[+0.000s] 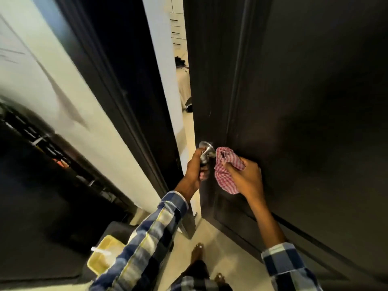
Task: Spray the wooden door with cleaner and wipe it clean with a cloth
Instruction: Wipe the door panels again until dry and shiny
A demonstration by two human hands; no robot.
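Note:
A dark wooden door (304, 106) fills the right half of the view and stands slightly ajar. Its round metal knob (206, 149) sits at the door's left edge. My left hand (196, 171) is wrapped around the knob from below. My right hand (246, 177) presses a bunched red-and-white checked cloth (224, 172) against the door face just right of the knob. No spray bottle is in sight.
The dark door frame (126, 97) and a pale wall (63, 85) stand to the left. Through the gap I see a lit room with white drawers (178, 32). A yellow container (105, 256) rests on a dark stool at lower left. My bare feet (197, 252) stand on pale floor tiles.

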